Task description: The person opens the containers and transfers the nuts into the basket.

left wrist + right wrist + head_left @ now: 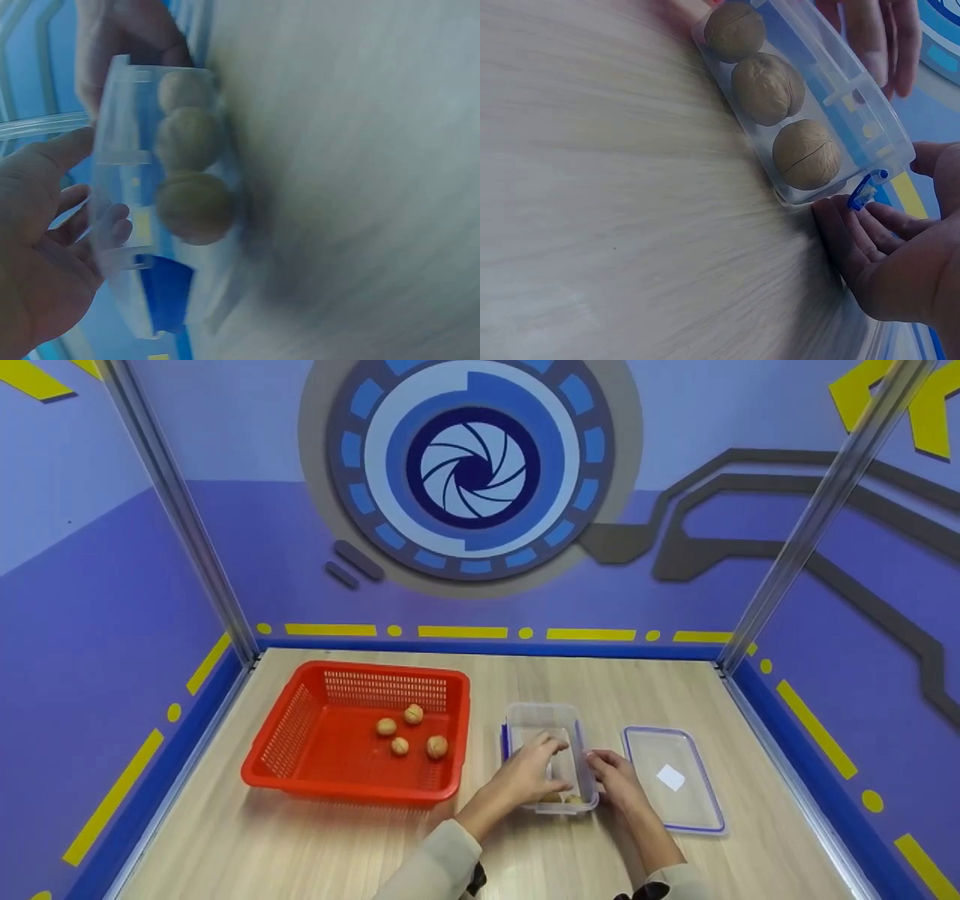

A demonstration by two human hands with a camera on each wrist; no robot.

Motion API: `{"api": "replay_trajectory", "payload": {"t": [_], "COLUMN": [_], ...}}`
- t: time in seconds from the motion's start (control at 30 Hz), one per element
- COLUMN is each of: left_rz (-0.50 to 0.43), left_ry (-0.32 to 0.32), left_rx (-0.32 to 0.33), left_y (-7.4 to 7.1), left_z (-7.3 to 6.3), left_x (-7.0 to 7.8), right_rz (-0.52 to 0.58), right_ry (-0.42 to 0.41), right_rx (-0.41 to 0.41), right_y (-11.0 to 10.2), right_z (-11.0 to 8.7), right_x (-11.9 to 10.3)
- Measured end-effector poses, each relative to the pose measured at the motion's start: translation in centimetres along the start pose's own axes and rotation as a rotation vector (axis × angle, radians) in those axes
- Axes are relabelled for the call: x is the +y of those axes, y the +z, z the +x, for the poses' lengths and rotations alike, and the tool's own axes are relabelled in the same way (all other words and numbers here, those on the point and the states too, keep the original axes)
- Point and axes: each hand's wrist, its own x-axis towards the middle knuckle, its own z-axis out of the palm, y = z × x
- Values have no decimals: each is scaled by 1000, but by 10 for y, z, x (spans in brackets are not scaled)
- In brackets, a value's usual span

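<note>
In the head view, the left hand (531, 771), fingers apart, was over the clear box (544, 711); the right hand (619, 781) gripped its side. The left wrist view showed three walnuts (193, 206) inside; the right wrist view, walnuts near the right hand.

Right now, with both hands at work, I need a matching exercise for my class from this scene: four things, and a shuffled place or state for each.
Column one
1. red basket
2. lid
3. left hand
4. right hand

Column two
A. blue-edged, lying flat on the table
B. touching the right side of the clear box
C. holding four walnuts
D. over the open top of the clear box

Pairs: 1-C, 2-A, 3-D, 4-B
</note>
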Motion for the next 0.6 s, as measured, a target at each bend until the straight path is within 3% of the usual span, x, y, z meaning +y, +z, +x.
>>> {"api": "replay_trajectory", "payload": {"t": [0.6], "left_rz": [186], "left_ry": [21], "left_rx": [-205], "left_y": [12], "left_z": [11], "left_x": [-2], "right_rz": [10], "right_ry": [12], "right_rx": [1], "right_y": [0], "right_z": [-3], "right_x": [-1]}}
